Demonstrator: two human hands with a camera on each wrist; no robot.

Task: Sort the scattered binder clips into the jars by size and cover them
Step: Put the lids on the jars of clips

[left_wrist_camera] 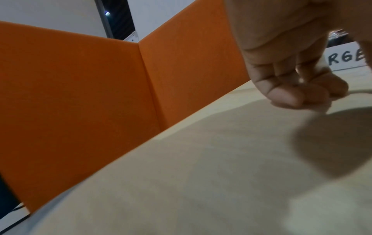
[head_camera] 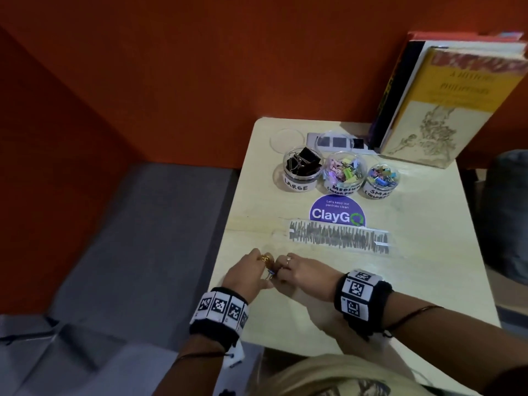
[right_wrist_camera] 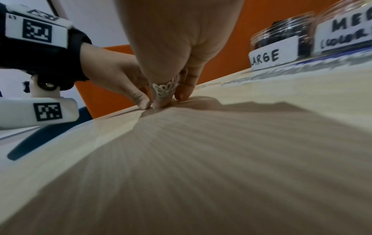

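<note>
Three open clear jars stand in a row at the table's far side: LARGE (head_camera: 302, 170) with black clips, MEDIUM (head_camera: 344, 175) and SMALL (head_camera: 381, 180) with coloured clips. My two hands meet at the table's near left. A small blue binder clip (head_camera: 270, 273) shows between their fingertips. My left hand (head_camera: 263, 270) curls its fingers down onto the table and seems to pinch the clip. My right hand (head_camera: 282, 272) has its fingertips (right_wrist_camera: 161, 104) on the table right beside the left thumb (right_wrist_camera: 143, 104). Neither wrist view shows the clip.
Two clear lids (head_camera: 286, 140) (head_camera: 333, 142) lie behind the jars. Books (head_camera: 445, 101) lean at the far right. A purple sticker (head_camera: 337, 211) and a scribbled paper strip (head_camera: 338, 237) lie mid-table (head_camera: 428, 267). Orange partition walls (head_camera: 171, 81) close the back and left.
</note>
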